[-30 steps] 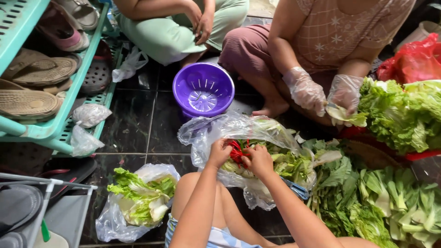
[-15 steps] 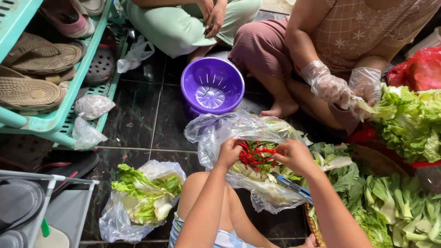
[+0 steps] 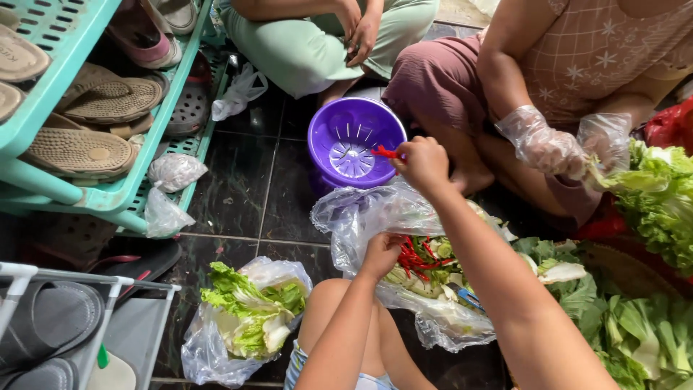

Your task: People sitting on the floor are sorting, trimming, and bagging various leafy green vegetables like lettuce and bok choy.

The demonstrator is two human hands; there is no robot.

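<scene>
Right hand point(image 3: 422, 162), centre of frame, pinches a thin red chilli point(image 3: 386, 152) over the rim of the round purple slotted plastic colander point(image 3: 354, 141) on the dark tiled floor. Left hand point(image 3: 381, 253), lower centre, grips the edge of a clear plastic bag point(image 3: 375, 217), apparently holding more red chillies and greens. A co-worker's gloved hands point(image 3: 559, 144), right, hold lettuce.

— Purple colander point(image 3: 355, 141): hard plastic, glossy, smooth. Clear bag point(image 3: 393, 217): thin plastic film, crinkled and shiny.

— And red chillies point(image 3: 417, 256): glossy skin. Floor tiles point(image 3: 238, 195): dark, polished stone look. Gloves point(image 3: 543, 143) of other person: thin, wrinkled, transparent plastic. Shoe rack point(image 3: 94, 195): matt turquoise plastic.
</scene>
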